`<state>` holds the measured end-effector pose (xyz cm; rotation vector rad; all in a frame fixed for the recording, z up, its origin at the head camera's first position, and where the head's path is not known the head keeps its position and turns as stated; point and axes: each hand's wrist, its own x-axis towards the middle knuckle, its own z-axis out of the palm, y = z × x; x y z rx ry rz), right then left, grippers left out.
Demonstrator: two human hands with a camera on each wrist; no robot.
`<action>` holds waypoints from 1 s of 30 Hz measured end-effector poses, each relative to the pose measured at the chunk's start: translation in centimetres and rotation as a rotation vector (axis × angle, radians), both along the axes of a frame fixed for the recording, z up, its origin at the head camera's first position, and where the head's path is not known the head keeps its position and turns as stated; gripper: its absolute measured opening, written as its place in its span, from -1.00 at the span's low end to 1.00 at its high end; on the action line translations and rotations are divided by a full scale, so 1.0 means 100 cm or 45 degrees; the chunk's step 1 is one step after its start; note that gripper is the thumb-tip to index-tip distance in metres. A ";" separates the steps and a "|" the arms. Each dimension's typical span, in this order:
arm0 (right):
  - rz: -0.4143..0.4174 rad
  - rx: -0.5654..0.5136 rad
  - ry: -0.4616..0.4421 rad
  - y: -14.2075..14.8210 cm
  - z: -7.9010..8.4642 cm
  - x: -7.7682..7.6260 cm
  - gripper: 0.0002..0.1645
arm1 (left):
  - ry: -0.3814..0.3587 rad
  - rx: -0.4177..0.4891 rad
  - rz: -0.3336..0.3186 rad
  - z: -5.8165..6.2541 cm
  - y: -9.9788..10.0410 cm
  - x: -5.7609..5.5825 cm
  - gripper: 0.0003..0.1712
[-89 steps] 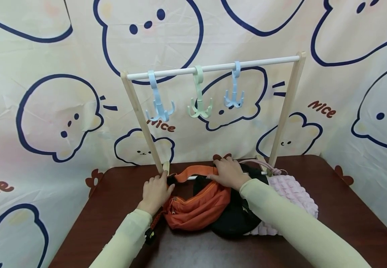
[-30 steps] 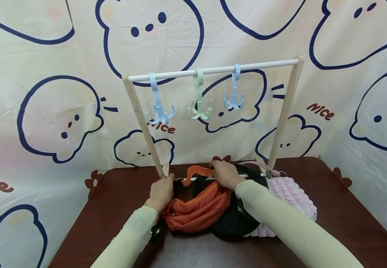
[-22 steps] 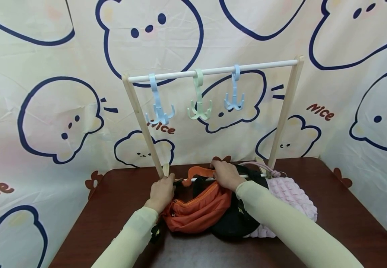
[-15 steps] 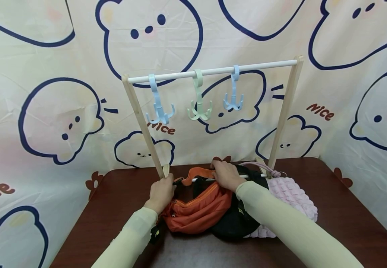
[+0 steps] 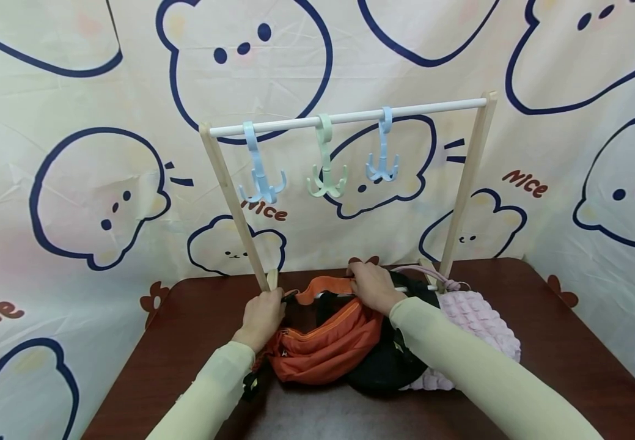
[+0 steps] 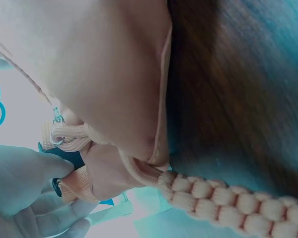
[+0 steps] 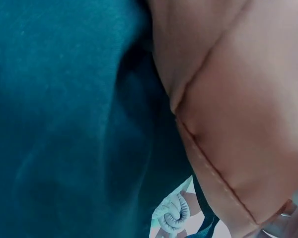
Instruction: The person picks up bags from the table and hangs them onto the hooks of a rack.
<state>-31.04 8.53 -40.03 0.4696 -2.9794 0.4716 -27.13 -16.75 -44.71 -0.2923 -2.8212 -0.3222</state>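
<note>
An orange waist bag (image 5: 328, 354) with a front zip lies on the dark wooden table (image 5: 179, 318). At the left end of its strap (image 5: 328, 285), my left hand (image 5: 261, 318) pinches a dark buckle (image 6: 67, 154) between thumb and fingers, as the left wrist view shows. My right hand (image 5: 373, 287) holds the strap's other end, fingertips hidden behind it. Partly beneath the orange bag is a black bag (image 5: 385, 370). A pink quilted bag (image 5: 482, 321) lies at the right under the black one. An orange braided cord (image 6: 228, 203) hangs from the waist bag's left end.
Behind the bags stands a rack with wooden posts (image 5: 466, 189) and a white top bar (image 5: 427, 109). Two blue hooks (image 5: 259, 177) and a green hook (image 5: 325, 171) hang from it. A lower white bar (image 5: 401, 289) passes behind the bags. A patterned cloth (image 5: 97, 305) surrounds the table.
Over three seconds my left hand has shifted slightly right and curled its fingers at the strap's buckle end. The strap bunched up, then straightened a little. My right hand has barely moved.
</note>
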 end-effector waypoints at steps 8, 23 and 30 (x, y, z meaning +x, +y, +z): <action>-0.007 0.012 -0.013 0.000 0.002 0.001 -0.90 | -0.023 0.049 -0.001 0.003 0.000 0.002 -0.93; 0.044 -0.006 0.068 0.005 0.007 0.003 -0.89 | -0.003 0.163 -0.011 0.012 -0.006 0.007 -0.87; 0.080 -0.055 0.084 0.007 0.014 0.006 -0.95 | 0.061 0.131 -0.007 0.016 -0.011 0.012 -0.84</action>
